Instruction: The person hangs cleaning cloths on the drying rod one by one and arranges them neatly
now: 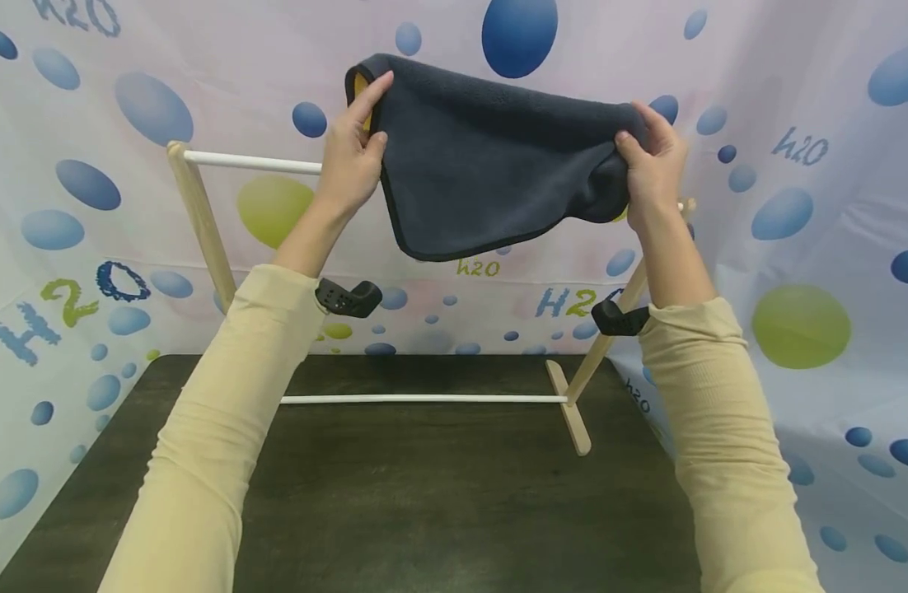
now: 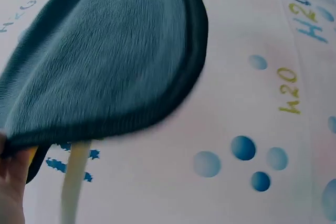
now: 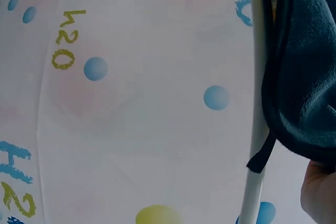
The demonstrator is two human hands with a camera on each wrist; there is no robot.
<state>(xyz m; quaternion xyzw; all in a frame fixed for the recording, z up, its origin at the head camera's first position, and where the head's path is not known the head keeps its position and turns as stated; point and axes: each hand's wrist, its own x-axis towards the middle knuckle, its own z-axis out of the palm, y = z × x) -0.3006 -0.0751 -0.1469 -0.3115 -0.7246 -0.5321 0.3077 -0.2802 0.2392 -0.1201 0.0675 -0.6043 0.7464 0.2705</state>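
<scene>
A dark grey cloth (image 1: 491,156) with black edging hangs folded between both hands, in front of the rack's white top rod (image 1: 254,162). Yellow shows on its inner side at the left end. My left hand (image 1: 353,156) pinches the left edge, thumb in front. At the other end my right hand (image 1: 654,165) grips the cloth, which bunches below the thumb. In the left wrist view the cloth (image 2: 110,56) fills the upper left above the fingers. In the right wrist view the cloth (image 3: 310,72) overlaps the rod (image 3: 254,182), and a small black loop dangles from it.
The rack has wooden side posts (image 1: 202,222), a white lower rod (image 1: 424,399) and a wooden foot (image 1: 570,408) on the dark table (image 1: 439,494). A curtain (image 1: 424,329) with blue and green dots hangs behind and at both sides.
</scene>
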